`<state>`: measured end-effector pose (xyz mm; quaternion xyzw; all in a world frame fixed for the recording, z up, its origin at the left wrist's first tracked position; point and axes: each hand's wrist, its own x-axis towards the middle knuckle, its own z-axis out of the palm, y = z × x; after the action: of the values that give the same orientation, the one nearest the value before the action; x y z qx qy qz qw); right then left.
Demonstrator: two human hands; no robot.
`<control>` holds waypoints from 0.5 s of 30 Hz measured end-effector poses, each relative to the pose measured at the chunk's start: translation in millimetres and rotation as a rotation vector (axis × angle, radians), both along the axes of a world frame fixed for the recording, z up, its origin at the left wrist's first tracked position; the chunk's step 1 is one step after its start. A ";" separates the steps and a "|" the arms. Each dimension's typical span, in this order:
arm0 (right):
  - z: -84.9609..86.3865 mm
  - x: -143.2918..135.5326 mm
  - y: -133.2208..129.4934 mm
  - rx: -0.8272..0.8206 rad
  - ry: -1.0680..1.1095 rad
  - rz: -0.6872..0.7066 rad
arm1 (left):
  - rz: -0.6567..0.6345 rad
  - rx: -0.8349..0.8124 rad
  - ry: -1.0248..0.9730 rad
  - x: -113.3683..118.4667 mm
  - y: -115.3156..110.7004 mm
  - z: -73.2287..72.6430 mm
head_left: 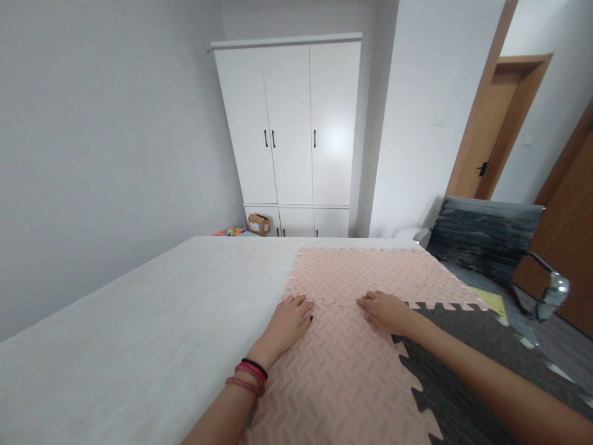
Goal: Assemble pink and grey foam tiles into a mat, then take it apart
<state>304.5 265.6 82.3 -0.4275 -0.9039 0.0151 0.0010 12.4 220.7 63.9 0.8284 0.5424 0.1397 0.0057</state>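
Observation:
Pink foam mat tiles with a ridged pattern lie on a white surface, a far one (370, 266) and a near one (343, 383), meeting along a toothed seam. My left hand (291, 318) rests palm down with fingers spread on the near tile's left edge, by the seam. My right hand (382, 311) lies at the seam's right part, fingers on the pink foam. Dark grey foam (463, 358) with toothed edges sits to the right, partly under my right forearm. Neither hand holds anything loose.
The white tabletop (152, 321) stretches left to the grey wall. Behind its far edge stand a white wardrobe (291, 123), a cardboard box (259, 224) and some colourful items (234, 232). A dark chair (486, 232) is at the right, with a yellow piece (490, 301) near it.

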 end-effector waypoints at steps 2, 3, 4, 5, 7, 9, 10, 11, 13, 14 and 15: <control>1.4 -1.6 -4.7 0.020 -0.019 -0.008 | -0.008 0.008 -0.001 -0.1 -0.1 0.3; 2.4 -4.3 -7.6 0.025 -0.032 -0.024 | -0.010 0.010 -0.001 -0.1 -0.5 0.6; 3.6 -8.6 -10.7 0.024 -0.046 -0.045 | -0.010 0.011 -0.001 -0.1 -1.1 1.0; 4.8 -14.5 -13.9 0.023 -0.057 -0.063 | -0.010 0.013 -0.001 0.1 -1.9 1.5; 6.0 -30.3 -20.9 0.039 -0.046 -0.062 | -0.007 0.017 0.000 0.3 -3.9 2.2; 4.5 -48.0 -28.0 0.077 0.016 -0.015 | -0.002 0.021 0.002 0.4 -5.8 2.8; 2.7 -55.9 -31.1 0.088 0.053 0.007 | 0.000 0.022 0.003 0.4 -6.5 3.1; 0.6 -62.5 -33.6 0.091 0.085 0.019 | 0.000 0.021 0.005 0.5 -7.2 3.4; -3.1 -70.0 -35.6 0.073 0.123 0.016 | -0.004 0.017 0.008 0.7 -8.2 4.7; -4.2 -70.7 -34.9 0.056 0.132 0.013 | -0.008 0.014 0.009 1.0 -8.7 5.6; -4.8 -69.5 -33.0 0.035 0.143 0.019 | -0.011 0.011 0.011 1.4 -9.1 6.6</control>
<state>235.0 232.6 77.5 -0.4167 -0.9057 0.0295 0.0728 13.8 211.6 70.5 0.8321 0.5371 0.1382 -0.0011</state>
